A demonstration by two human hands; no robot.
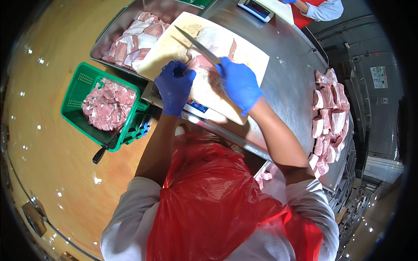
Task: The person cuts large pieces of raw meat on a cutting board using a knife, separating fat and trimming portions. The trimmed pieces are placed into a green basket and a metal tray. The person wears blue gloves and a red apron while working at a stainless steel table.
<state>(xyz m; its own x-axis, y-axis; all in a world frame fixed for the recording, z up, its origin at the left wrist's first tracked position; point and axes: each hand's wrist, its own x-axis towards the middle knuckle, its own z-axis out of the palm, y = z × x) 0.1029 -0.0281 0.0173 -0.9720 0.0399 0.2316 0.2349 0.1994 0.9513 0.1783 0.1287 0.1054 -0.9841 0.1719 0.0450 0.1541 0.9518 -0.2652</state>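
A pale slab of meat [206,41] lies on a white cutting board [161,48], over a scale with a blue button panel [196,104]. My right hand [239,82], in a blue glove, grips a long knife [196,43] whose blade points up-left across the meat. My left hand [174,85], also gloved in blue, is curled at the lower left edge of the meat; what its fingers hold, if anything, is hidden.
A steel tub [96,54] of meat pieces stands upper left. A green crate [69,104] holds small scraps and a black-handled tool. Several pork chunks [331,122] line the steel table's [287,104] right side. A co-worker's arm [320,11] and another scale [254,8] show at top.
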